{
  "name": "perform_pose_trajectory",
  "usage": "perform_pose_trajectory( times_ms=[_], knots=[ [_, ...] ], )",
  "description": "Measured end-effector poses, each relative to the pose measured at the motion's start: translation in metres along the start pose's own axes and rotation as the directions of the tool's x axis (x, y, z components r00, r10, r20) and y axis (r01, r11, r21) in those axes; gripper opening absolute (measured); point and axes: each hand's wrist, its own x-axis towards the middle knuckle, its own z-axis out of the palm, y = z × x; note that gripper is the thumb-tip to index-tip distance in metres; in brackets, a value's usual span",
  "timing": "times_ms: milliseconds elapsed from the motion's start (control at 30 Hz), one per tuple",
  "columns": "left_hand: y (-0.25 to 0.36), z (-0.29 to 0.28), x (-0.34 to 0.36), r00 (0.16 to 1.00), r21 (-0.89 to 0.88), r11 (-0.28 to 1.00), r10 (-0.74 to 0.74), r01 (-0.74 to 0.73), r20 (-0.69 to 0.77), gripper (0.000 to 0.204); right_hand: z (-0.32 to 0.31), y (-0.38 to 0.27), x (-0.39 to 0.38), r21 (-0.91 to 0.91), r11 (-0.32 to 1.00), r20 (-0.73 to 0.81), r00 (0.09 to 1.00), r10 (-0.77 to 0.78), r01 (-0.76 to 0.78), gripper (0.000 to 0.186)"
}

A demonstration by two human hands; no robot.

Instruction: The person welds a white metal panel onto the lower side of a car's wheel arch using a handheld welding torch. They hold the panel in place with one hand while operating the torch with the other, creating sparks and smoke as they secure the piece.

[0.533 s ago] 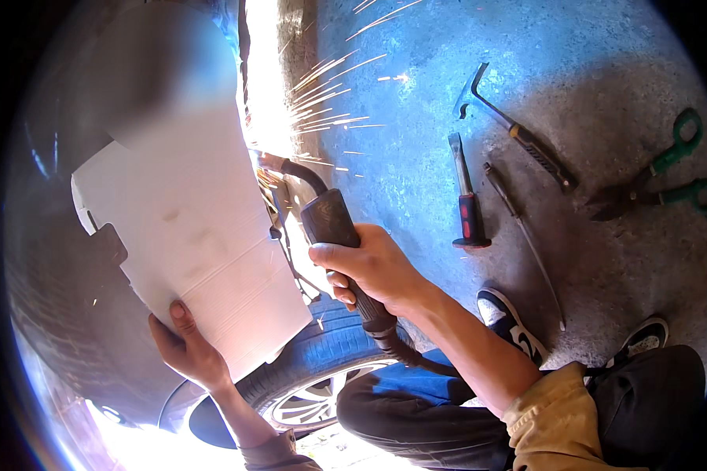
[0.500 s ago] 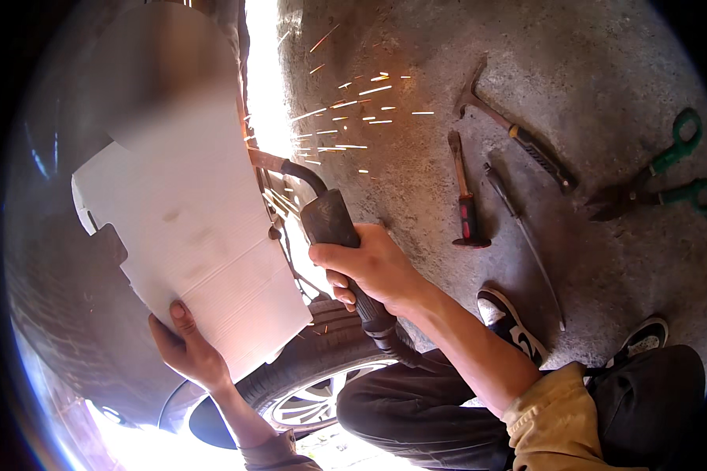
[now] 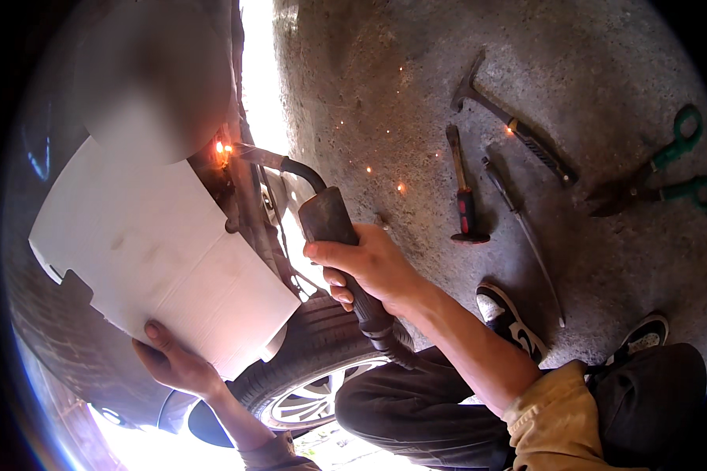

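Observation:
My right hand point(image 3: 369, 271) is wrapped round the black handle of a welding torch point(image 3: 327, 216). Its curved neck points left, and its tip is close to a small glowing orange spot on the car's metal edge point(image 3: 243, 184). In my left hand point(image 3: 177, 357) is a sheet of white cardboard point(image 3: 165, 243), gripped at its lower edge with the thumb on top. The cardboard lies tilted beside the glowing spot, across the dark car body. A blurred patch hides the cardboard's upper end.
On the concrete floor point(image 3: 416, 47) to the right lie a hammer point(image 3: 518, 129), a chisel with a guarded grip point(image 3: 465, 200), a thin metal rod point(image 3: 526, 235) and green-handled snips point(image 3: 660, 177). A car wheel point(image 3: 314, 377) stands near my knee. Small sparks glow on the floor.
The cardboard has swung left and down, uncovering the metal edge and its glowing spot. The shower of sparks has died to a few points. My right hand has barely shifted.

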Motion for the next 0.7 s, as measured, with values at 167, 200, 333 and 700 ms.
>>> perform_pose_trajectory(
  times_ms=[167,200,333,700],
  knots=[
    [-0.001,0.003,-0.003,0.998,0.032,0.998,0.060,-0.061,0.036,0.065,0.000,0.000,0.001,-0.026,0.999,0.031,0.999,-0.020,0.021,0.021],
    [-0.002,0.003,-0.003,0.998,0.020,0.998,0.053,-0.053,0.045,0.064,0.000,0.000,0.001,-0.030,0.999,0.037,0.999,-0.020,0.021,0.021],
    [0.000,0.008,-0.006,0.995,-0.020,0.999,0.052,-0.051,0.088,0.059,0.000,0.001,0.001,-0.043,0.999,0.038,0.999,-0.029,0.031,0.021],
    [0.001,0.010,-0.005,0.965,0.067,0.994,0.065,-0.085,0.255,0.064,0.005,-0.003,-0.001,-0.052,0.998,0.007,1.000,-0.021,0.021,0.018]
  ],
)
